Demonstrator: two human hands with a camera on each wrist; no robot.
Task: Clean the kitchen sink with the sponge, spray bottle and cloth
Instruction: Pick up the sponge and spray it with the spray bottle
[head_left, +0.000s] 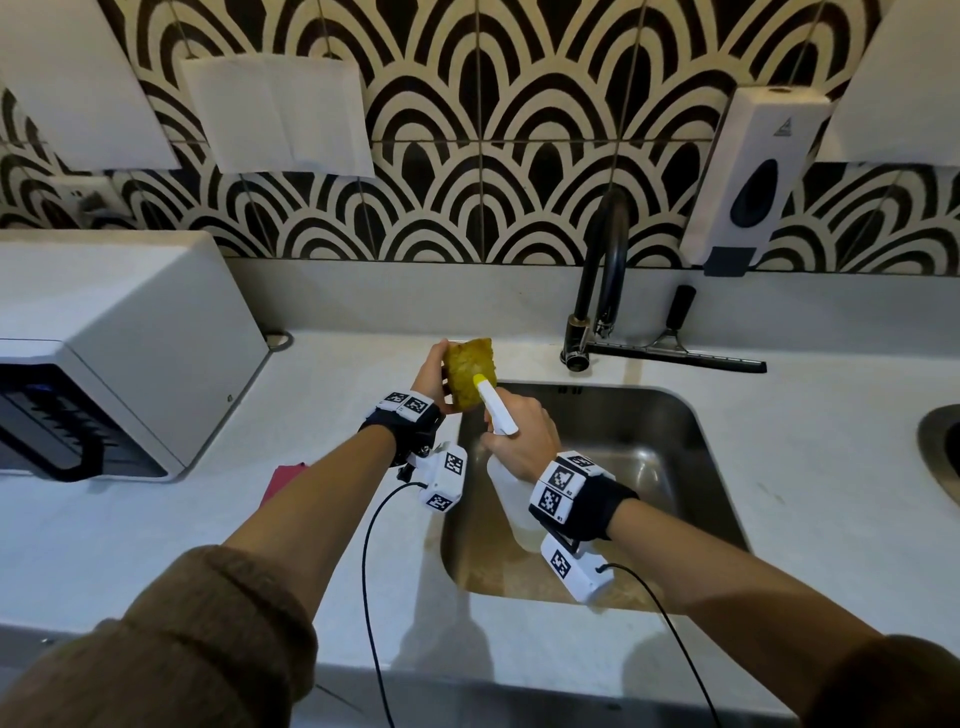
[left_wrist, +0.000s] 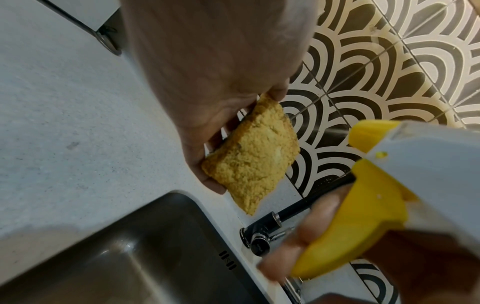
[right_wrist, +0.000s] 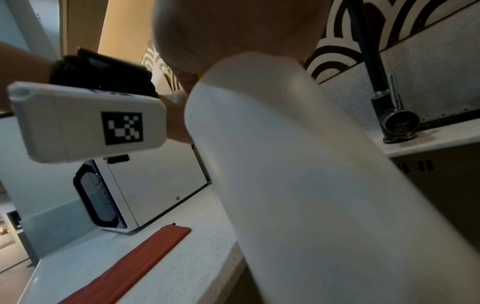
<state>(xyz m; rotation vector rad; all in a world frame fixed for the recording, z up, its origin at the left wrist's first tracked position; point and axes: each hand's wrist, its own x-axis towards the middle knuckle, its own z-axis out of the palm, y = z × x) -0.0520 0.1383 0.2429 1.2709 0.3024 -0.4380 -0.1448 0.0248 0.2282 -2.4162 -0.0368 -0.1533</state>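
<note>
- Presently, the step in hand appears to be loading the sponge (head_left: 470, 371) with cleaner, ahead of any scrubbing.
- The left hand (head_left: 434, 382) holds the sponge up above the counter's edge at the sink's far-left corner, thumb and fingers pinching it by its edges, its yellow-green face turned toward the nozzle.
- The right hand (head_left: 522, 439) is wrapped round the neck of the spray bottle (head_left: 506, 486), a finger curled over the yellow trigger (left_wrist: 363, 222); the nozzle sits just beside the sponge face. A faint streak at the nozzle tip in the left wrist view may be spray, though this is not certain.
- The sink (head_left: 696, 431) is a steel basin; brownish staining lies across its near floor and left wall. No standing water can be confirmed.
- The bottle body is translucent white; its fill level cannot be read from any view.
- The red cloth (right_wrist: 135, 265) lies flat on the counter (head_left: 234, 525) left of the sink, untouched.
- Judgement: next, the sponge must go down into the basin and be worked over the stained near floor; the bottle wants setting aside on the counter first, or spraying directly on the stain.
</note>
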